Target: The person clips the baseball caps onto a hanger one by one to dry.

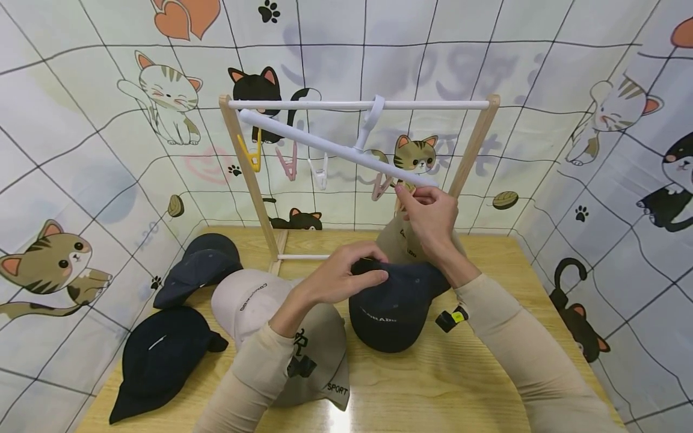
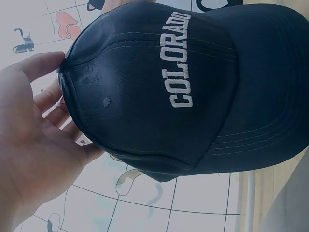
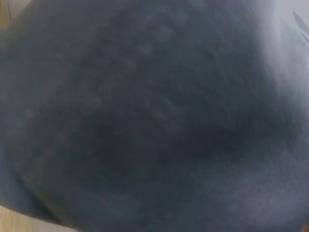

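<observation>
A navy baseball cap (image 1: 390, 307) with white COLORADO lettering is pinched by its edge between the thumb and fingers of my left hand (image 1: 346, 273); the left wrist view shows the crown (image 2: 130, 92) close up. My right hand (image 1: 433, 219) pinches a clip at the low right end of a white clip hanger (image 1: 325, 144), its fingers mostly hiding that clip. Just behind the navy cap is a beige cap (image 1: 397, 237), partly covered by the right hand; whether it hangs from the clip I cannot tell. Dark, blurred fabric (image 3: 154, 116) fills the right wrist view.
The hanger hooks over the top bar of a wooden rack (image 1: 470, 144). Yellow (image 1: 253, 155), pink (image 1: 288, 162) and white (image 1: 320, 174) clips dangle from it. At left on the table lie dark caps (image 1: 162, 361), a pale pink cap (image 1: 249, 294) and a beige SPORT cap (image 1: 322, 367).
</observation>
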Tool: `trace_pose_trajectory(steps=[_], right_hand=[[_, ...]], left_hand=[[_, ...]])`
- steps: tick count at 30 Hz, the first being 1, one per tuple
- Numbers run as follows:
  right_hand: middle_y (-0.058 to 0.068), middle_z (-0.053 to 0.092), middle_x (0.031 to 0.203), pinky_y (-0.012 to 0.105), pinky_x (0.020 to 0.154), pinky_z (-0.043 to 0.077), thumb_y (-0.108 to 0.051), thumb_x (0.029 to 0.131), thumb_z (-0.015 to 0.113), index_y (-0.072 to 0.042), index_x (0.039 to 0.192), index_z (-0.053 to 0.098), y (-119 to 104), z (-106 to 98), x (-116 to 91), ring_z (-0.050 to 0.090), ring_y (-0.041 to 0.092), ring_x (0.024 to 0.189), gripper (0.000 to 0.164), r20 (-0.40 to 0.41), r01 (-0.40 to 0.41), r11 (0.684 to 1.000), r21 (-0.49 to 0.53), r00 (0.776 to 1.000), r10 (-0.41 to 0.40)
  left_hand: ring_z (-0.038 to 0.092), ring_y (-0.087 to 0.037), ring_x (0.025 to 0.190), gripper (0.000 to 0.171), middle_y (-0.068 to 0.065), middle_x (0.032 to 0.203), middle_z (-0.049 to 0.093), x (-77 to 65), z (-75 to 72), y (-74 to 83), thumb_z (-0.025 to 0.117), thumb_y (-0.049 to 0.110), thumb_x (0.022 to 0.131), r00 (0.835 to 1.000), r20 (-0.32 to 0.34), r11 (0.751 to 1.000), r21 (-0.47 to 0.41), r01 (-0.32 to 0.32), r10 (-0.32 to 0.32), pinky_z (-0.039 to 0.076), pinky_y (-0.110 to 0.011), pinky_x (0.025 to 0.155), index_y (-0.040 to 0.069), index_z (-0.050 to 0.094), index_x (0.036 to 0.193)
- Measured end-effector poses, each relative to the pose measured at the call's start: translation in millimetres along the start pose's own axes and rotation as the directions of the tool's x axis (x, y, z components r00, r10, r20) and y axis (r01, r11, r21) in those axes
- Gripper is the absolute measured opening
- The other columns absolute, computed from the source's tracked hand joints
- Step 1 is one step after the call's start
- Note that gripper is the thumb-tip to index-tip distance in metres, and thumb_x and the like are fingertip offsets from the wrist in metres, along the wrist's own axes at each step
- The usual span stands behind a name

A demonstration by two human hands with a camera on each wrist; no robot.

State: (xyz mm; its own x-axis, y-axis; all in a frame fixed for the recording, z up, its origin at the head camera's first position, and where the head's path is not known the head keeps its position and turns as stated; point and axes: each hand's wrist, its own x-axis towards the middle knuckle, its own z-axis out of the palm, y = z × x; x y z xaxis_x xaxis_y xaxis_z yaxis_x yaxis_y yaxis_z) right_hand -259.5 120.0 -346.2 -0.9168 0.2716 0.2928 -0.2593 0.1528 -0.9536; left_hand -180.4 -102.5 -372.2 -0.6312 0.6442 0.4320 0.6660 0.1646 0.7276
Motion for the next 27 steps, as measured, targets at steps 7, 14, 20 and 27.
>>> trace_pose_trajectory(steps=[7,14,20,27], right_hand=[[-0.012,0.077,0.076,0.024,0.056,0.058,-0.047,0.097,0.089,-0.006,0.102,0.079,-2,-6,2,0.074,0.008,0.059,0.043,0.019,0.033,0.995,-0.090,0.999,-0.031],[0.008,0.083,0.080,0.024,0.050,0.041,-0.056,0.100,0.083,-0.011,0.095,0.084,-7,-11,1,0.076,0.012,0.065,0.045,0.067,0.106,0.961,-0.256,0.994,-0.092],[0.008,0.080,0.074,0.023,0.048,0.040,-0.056,0.102,0.081,-0.010,0.093,0.086,-10,-14,0,0.071,0.006,0.058,0.047,0.115,0.162,0.939,-0.305,0.984,-0.133],[0.009,0.079,0.072,0.022,0.047,0.042,-0.052,0.103,0.080,-0.008,0.089,0.086,-12,-15,2,0.067,0.001,0.053,0.047,0.155,0.228,0.913,-0.338,0.970,-0.185]], left_hand=[[0.071,-0.013,0.105,0.010,-0.005,0.112,0.077,5.9,-3.3,-0.8,0.073,0.013,0.110,1.000,-0.009,1.000,-0.013,-0.004,0.003,0.058,-0.032,0.098,0.010,0.077,0.118],[0.070,-0.016,0.108,0.013,-0.006,0.117,0.077,12.0,-5.8,-6.3,0.073,0.011,0.111,1.000,-0.013,1.000,-0.010,0.004,-0.004,0.058,-0.033,0.098,0.009,0.076,0.123],[0.071,-0.019,0.114,0.017,-0.007,0.123,0.077,19.5,-6.7,-12.7,0.070,0.011,0.112,1.000,-0.022,1.000,-0.010,0.011,-0.011,0.058,-0.036,0.103,0.007,0.074,0.128],[0.066,-0.024,0.121,0.019,-0.011,0.128,0.073,31.8,-9.8,-19.2,0.068,0.011,0.113,0.999,-0.033,0.999,0.040,-0.002,0.003,0.054,-0.041,0.108,0.005,0.074,0.131]])
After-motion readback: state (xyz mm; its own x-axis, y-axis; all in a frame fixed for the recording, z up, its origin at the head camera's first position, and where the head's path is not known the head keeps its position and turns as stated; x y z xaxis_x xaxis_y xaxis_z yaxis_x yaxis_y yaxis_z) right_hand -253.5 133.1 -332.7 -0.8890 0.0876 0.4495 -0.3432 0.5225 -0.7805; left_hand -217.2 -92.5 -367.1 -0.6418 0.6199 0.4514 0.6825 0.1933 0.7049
